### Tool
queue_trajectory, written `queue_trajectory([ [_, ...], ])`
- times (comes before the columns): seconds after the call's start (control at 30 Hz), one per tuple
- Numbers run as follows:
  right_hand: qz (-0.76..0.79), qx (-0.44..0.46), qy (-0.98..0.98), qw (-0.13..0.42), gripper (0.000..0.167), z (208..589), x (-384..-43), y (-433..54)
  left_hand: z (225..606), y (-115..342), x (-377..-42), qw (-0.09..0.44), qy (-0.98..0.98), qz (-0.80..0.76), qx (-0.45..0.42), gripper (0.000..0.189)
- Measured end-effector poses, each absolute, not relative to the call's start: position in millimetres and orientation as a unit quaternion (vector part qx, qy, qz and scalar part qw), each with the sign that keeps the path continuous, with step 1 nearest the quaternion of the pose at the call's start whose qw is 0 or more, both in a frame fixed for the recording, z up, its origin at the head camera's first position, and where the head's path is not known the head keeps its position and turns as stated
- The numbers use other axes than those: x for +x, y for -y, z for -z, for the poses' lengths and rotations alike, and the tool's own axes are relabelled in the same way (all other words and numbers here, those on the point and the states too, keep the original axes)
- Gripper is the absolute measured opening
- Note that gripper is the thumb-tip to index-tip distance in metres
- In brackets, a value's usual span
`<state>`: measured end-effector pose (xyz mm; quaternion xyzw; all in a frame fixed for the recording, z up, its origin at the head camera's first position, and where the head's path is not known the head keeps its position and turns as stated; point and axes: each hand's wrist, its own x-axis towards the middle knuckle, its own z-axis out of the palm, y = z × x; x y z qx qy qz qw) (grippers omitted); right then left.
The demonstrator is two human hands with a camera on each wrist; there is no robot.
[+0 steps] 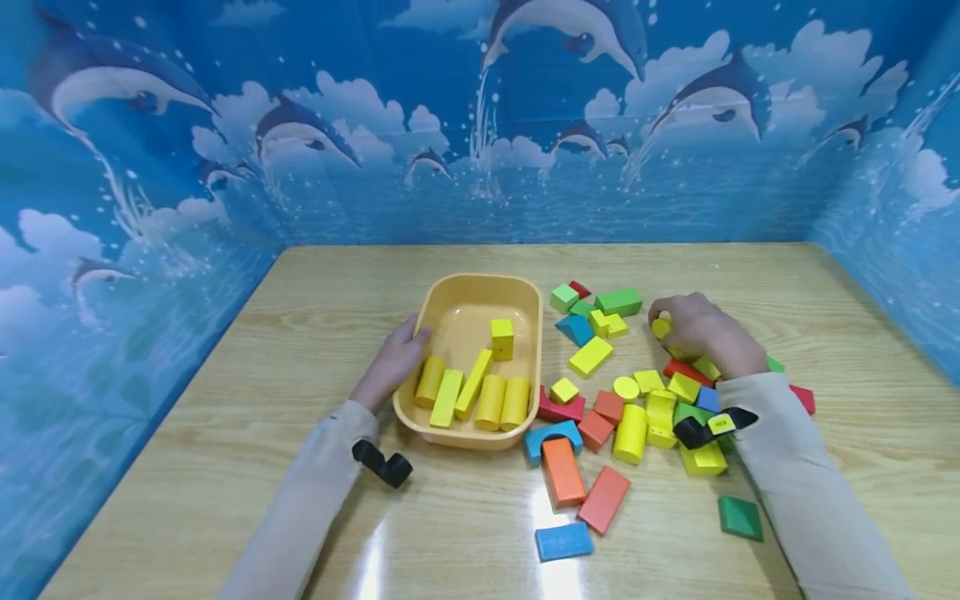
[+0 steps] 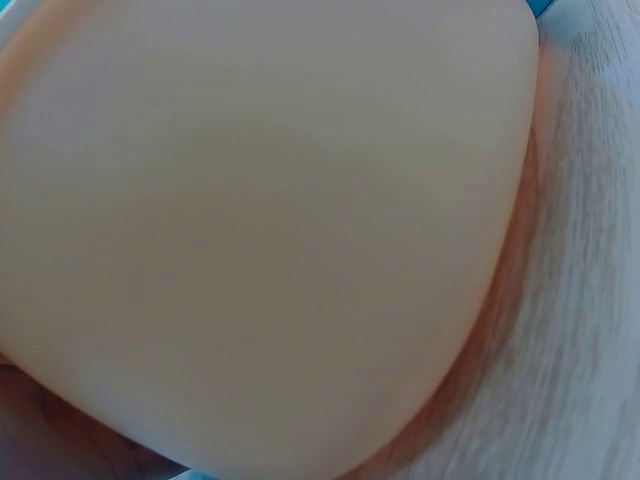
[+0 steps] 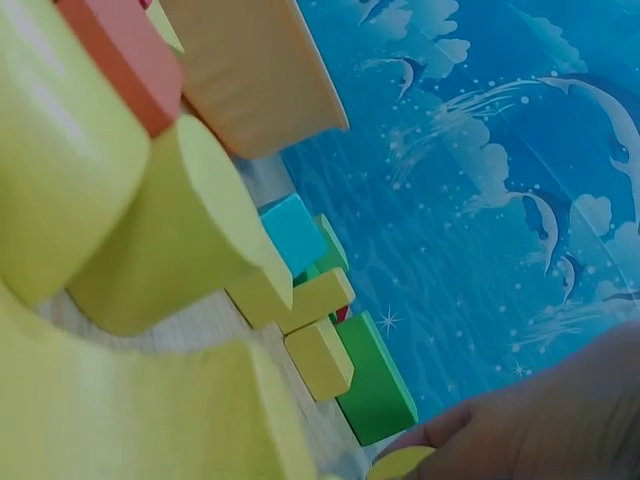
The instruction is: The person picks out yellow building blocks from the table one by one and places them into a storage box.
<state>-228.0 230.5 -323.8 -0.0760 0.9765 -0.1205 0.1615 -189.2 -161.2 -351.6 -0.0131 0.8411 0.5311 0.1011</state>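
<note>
I see the right hand (image 1: 701,332) pinching a yellow cylinder (image 1: 661,327) towards the tabletop's (image 1: 202,442) far right corner, its round end facing the near edge. The left hand (image 1: 396,360) grips the tray (image 1: 459,327), lying lengthwise near-to-far; loose blocks (image 1: 591,357) lie between.

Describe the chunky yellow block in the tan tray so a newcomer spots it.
On the wooden table, find the tan tray gripped by the left hand. Inside, look right of centre. The chunky yellow block sits farthest back, squarish on top, unlike the yellow cylinders and long bars before it.
</note>
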Motion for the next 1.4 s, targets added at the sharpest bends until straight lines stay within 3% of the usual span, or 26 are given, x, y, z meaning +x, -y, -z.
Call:
queue_trajectory([
  [0.4,0.124,-0.182,-0.974,0.051,0.037,304.3,-216.9,-191.2,351.2,162.1,-187.6,0.094,-0.847,-0.523,-0.012,0.049],
  [0.73,0.105,-0.192,-0.973,0.079,0.038,320.8,-217.0,-177.0,353.1,162.2,-187.4,0.098,-0.844,-0.528,-0.016,0.049],
  [0.9,0.102,-0.202,-0.973,0.042,0.031,319.3,-215.2,-175.0,352.8,161.7,-187.3,0.104,-0.841,-0.531,-0.02,0.049],
  [1.17,0.194,-0.271,-0.94,-0.069,0.033,302.2,-197.0,-153.4,349.8,160.9,-188.1,0.113,-0.844,-0.524,-0.025,0.05],
  [1.4,0.214,-0.348,-0.912,-0.046,0.037,300.6,-174.6,-115.1,349.5,160.2,-187.8,0.111,-0.843,-0.526,-0.024,0.05],
])
